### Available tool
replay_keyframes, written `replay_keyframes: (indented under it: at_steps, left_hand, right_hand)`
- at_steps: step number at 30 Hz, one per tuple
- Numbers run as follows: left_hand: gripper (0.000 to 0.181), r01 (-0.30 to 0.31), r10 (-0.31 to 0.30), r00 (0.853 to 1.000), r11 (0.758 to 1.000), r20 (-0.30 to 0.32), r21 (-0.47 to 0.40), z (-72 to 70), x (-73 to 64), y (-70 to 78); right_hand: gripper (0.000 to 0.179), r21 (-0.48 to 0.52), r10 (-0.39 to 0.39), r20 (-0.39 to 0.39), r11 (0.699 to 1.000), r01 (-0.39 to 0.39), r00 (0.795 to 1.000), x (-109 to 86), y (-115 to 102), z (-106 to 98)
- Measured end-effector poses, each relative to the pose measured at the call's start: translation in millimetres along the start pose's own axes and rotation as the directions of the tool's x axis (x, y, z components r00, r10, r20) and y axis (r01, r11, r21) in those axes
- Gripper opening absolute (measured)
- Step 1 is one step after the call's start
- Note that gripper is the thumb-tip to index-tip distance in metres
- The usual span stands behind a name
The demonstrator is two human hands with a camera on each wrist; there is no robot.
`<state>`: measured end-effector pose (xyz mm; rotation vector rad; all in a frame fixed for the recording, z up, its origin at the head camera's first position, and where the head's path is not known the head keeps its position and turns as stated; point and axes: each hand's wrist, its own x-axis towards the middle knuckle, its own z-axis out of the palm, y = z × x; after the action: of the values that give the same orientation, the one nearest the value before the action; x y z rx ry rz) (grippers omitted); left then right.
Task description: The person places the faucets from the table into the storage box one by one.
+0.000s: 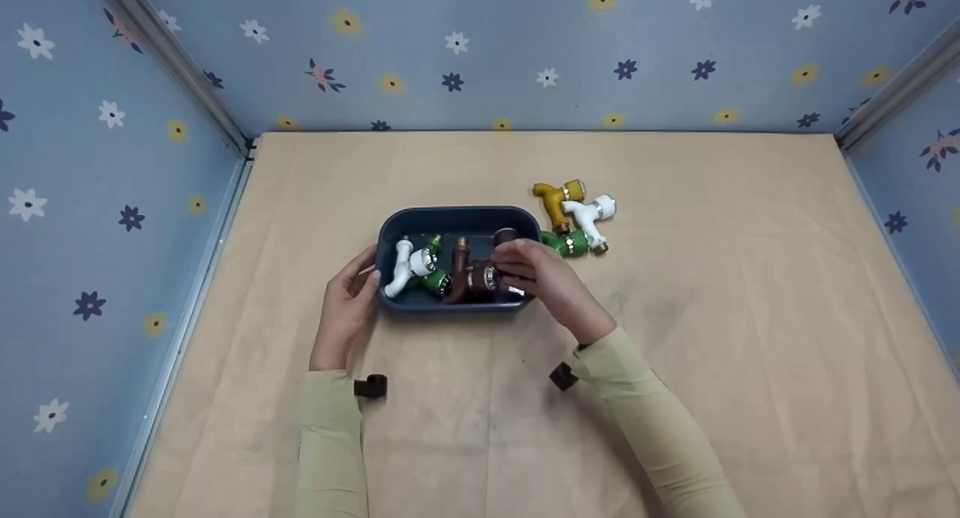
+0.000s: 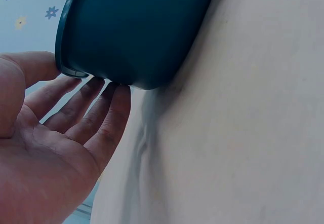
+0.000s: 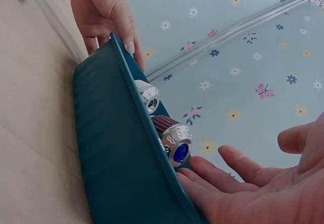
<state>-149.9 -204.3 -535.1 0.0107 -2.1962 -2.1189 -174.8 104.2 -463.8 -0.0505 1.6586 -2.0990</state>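
Dark blue and smooth, the tub (image 1: 459, 308) is set on beige cloth (image 1: 712, 353), and in it are held a white tap (image 1: 403, 269), a green tap (image 1: 436, 282) and brown taps (image 1: 460, 270). Its left rim is pinched between thumb and fingers of the left hand (image 1: 349, 304); the right hand (image 1: 551, 281) is held with loosely straight fingers at the other end, by the brown taps, and whether one is touched cannot be told. The tub can be judged stiff, slightly slippery and weighted by its load, so best gripped by the rim at both ends; the taps seem hard and light, best pinched round the body. Just beyond, a yellow tap (image 1: 553, 201), a second white tap (image 1: 587, 219) and a second green tap (image 1: 576, 244) are clustered. The cloth is creased and smudged, enclosed by flower-patterned walls (image 1: 525, 22) edged with metal framing (image 1: 180, 67).
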Motion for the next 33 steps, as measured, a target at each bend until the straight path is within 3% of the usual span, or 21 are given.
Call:
replay_keyframes:
  at_steps: [12,20,33]
  left_hand:
    - [0.044,0.040,-0.040,0.999,0.999,0.025,-0.001,4.1,-5.9,25.4]
    - [0.045,0.041,-0.042,0.999,0.998,0.027,0.040,3.7,-5.9,25.6]
    - [0.045,0.058,-0.058,0.998,0.998,0.023,0.019,4.5,-5.8,26.8]
  right_hand:
    - [0.044,0.047,-0.037,-0.003,0.998,0.037,0.999,-8.7,-9.8,-10.9]
    - [0.044,0.122,-0.106,-0.002,0.987,0.106,0.994,-18.9,-16.3,-22.2]
    - [0.044,0.099,-0.165,-0.041,0.981,0.169,0.985,-31.6,-24.8,-38.4]
